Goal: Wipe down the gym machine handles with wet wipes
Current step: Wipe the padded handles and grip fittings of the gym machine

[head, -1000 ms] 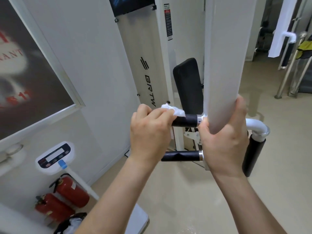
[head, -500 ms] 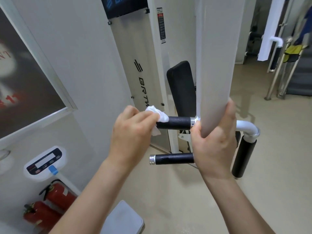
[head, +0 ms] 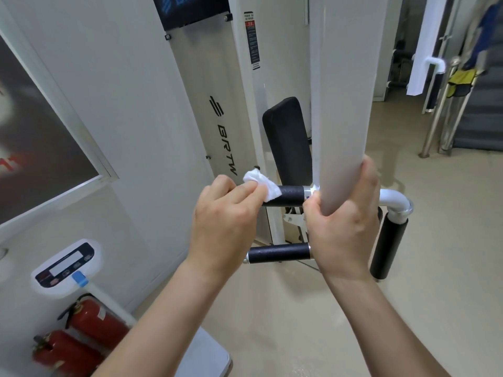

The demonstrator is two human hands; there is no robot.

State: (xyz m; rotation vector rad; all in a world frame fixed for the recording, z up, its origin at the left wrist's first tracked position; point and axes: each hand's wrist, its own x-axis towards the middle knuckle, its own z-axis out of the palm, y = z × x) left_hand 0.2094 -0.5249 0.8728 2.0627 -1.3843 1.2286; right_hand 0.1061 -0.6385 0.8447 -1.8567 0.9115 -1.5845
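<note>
Head view: my left grip point(head: 226, 221) pinches the white wet wipe point(head: 262, 186) onto the left end of the upper black handle point(head: 291, 195). My right grip point(head: 343, 229) is clamped round the white upright bar point(head: 340, 104) just right of it. The backrest pad point(head: 288, 137) stands farther off.

The pale panel point(head: 201, 85) of the gym machine point(head: 288, 137) carries "BRTW" in black letters running down it, under a striped logo point(head: 216, 106). On the post just right of the panel, a sticker point(head: 252, 40) has print too small to read. Above the panel, blue letters on a dark plate point(head: 190, 8) are cut off.
</note>
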